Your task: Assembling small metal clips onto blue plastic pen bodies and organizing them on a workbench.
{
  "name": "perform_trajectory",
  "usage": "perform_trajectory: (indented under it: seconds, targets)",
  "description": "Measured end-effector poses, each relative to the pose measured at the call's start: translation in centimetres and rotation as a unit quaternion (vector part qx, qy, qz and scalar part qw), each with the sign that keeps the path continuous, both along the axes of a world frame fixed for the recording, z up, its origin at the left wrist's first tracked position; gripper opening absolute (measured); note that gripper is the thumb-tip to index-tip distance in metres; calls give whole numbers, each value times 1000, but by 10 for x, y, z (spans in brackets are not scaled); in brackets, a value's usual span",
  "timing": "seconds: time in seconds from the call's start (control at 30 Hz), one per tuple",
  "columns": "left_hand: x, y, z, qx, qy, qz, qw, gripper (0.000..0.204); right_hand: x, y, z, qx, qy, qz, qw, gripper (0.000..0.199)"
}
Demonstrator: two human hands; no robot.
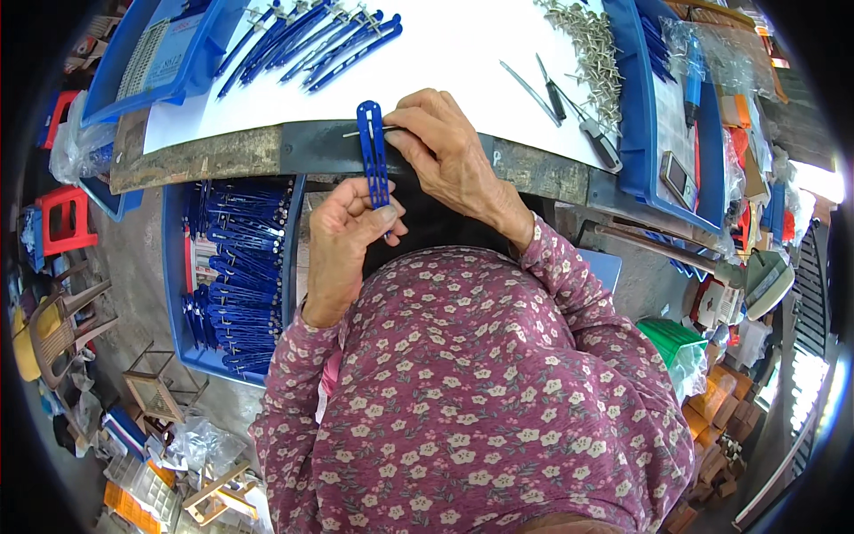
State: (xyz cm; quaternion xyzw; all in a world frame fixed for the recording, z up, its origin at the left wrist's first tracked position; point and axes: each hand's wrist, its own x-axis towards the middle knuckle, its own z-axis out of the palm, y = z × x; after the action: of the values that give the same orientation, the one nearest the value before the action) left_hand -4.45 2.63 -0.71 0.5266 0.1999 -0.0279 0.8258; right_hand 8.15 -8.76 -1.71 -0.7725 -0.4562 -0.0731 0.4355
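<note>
My left hand [342,222] pinches the lower end of a blue slotted strip [369,133] between thumb and fingers. The strip stands nearly upright in view, its rounded end up, in front of the table edge. Close to its upper part my right hand [452,160] is closed, thumb against forefinger, on a thin metal pin [350,135]. That pin lies crosswise at the strip's slot; I cannot tell whether it passes through or behind. Several similar blue strips [307,40], fitted with metal parts, lie fanned out on the white table sheet [445,53].
A heap of small metal pieces [592,58] lies at the table's right, near a screwdriver [551,93] and a dark-handled tool [603,147]. Blue trays [627,116] flank the sheet. Below the table's left side, a blue crate [178,294] holds many blue strips. A red stool [64,222] stands left.
</note>
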Motion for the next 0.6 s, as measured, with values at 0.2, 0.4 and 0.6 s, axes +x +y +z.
perform_trajectory:
  seconds: [0.2,0.4,0.6]
  targets:
    - [34,-24,13,2,-83,-8,997,20,16,-14,18,62,83,-52,993,14]
    - [61,-42,14,-45,-140,-31,989,20,21,-27,34,143,208,-100,962,14]
    - [72,-49,9,-55,-147,-39,987,24,26,-32,29,190,339,-127,913,17]
